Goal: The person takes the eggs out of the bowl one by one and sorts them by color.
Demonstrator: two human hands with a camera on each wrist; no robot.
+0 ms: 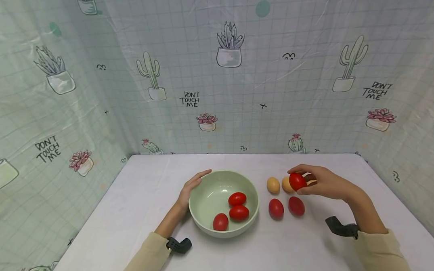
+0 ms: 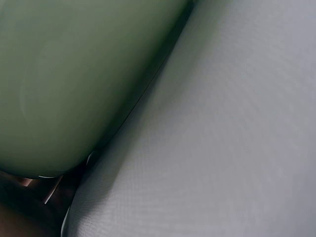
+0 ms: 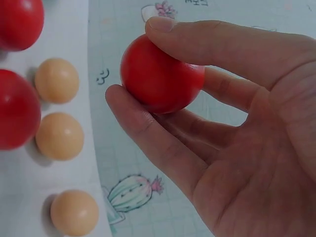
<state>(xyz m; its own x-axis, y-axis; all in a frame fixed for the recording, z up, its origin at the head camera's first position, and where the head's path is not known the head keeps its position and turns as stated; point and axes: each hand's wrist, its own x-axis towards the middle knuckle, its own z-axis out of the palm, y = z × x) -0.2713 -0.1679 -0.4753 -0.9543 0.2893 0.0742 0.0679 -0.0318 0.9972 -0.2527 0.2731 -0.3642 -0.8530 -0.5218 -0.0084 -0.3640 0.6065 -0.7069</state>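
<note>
My right hand (image 1: 325, 182) pinches a red egg (image 1: 297, 182) between thumb and fingers, raised above the table at the right. In the right wrist view, the thumb lies on one side of the held egg (image 3: 160, 74) and the fingers on the other. Below that hand lie two red eggs (image 1: 276, 209), and behind them tan eggs (image 1: 273, 185), one partly hidden by the fingers. My left hand (image 1: 190, 190) rests against the left side of a pale green bowl (image 1: 195, 215), fingers extended along its rim. Three red eggs (image 1: 239, 213) lie inside the bowl.
The white table (image 1: 266, 255) meets a hanging cloth (image 1: 261, 113) printed with cacti at its back and sides. In the right wrist view three tan eggs (image 3: 59, 137) line up near the table's edge.
</note>
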